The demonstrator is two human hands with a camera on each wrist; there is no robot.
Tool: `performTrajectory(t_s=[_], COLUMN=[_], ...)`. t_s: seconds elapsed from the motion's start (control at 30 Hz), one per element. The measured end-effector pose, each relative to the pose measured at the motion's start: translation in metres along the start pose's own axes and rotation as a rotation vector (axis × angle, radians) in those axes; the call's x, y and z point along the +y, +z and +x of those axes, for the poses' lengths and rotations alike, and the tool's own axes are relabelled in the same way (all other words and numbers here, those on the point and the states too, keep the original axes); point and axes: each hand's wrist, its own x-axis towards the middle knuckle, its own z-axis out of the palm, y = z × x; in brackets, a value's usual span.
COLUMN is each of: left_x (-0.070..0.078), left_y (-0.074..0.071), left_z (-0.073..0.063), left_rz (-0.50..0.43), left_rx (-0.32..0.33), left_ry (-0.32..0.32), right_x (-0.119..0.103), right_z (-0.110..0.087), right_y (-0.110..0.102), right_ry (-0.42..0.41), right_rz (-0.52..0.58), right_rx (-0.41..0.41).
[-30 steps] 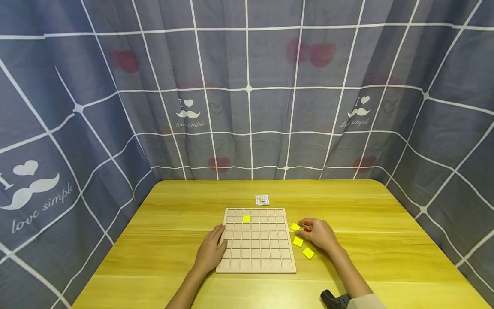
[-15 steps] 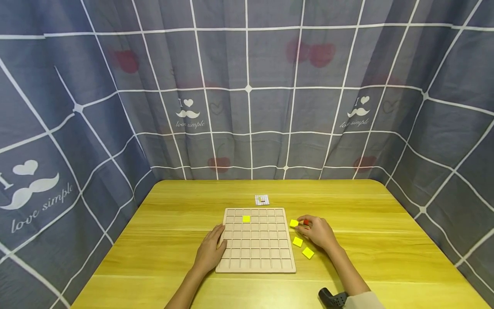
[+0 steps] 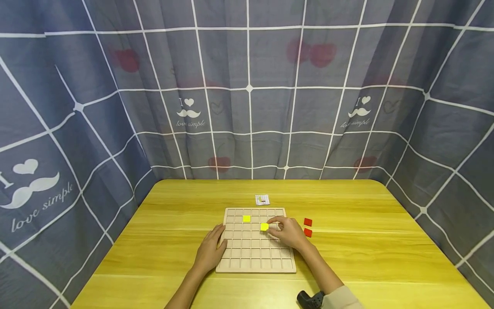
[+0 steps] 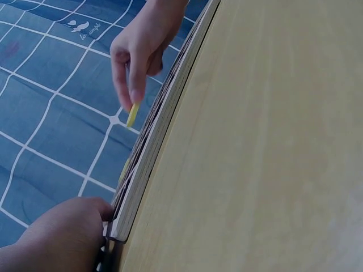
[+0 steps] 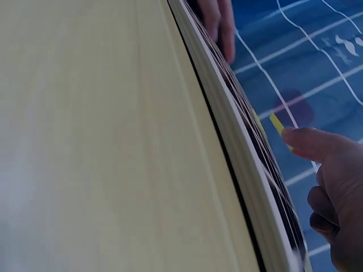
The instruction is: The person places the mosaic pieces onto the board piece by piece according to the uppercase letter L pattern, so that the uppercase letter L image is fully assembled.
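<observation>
A square wooden grid board [image 3: 251,254] with rows of shallow cells lies flat on the table. One yellow square tile [image 3: 246,219] sits in a cell in its upper part. My right hand [image 3: 289,231] pinches a second yellow tile [image 3: 264,227] between thumb and fingers over the board, to the right of the first. In the left wrist view this held tile [image 4: 133,115] appears tilted on edge, above the board surface. My left hand [image 3: 210,249] rests along the board's left edge with its fingers extended.
Two red tiles [image 3: 308,222] lie on the table right of the board. Behind the board is a small printed grid card [image 3: 262,200]. A black device [image 3: 310,300] is at the right wrist. A checked curtain [image 3: 270,128] hangs beyond the table.
My right hand has lifted the yellow tile from beside the board and carried it left over the grid. Two other yellow tiles are now hidden by the right arm. The left hand stays put.
</observation>
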Motion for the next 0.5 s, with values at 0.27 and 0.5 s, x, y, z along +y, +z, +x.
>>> performTrajectory(t_s=[0.27, 0.5], left_x=[0.001, 0.0], left_y=[-0.001, -0.001], left_z=[0.001, 0.001], left_rz=[-0.007, -0.013], left_rx=[-0.005, -0.012], left_ry=[0.008, -0.015], right_x=[-0.017, -0.02], right_z=[0.02, 0.029], right_y=[0.028, 0.043], right_ry=[-0.024, -0.02], right_rz=[-0.032, -0.034], right_rx=[-0.032, -0.059])
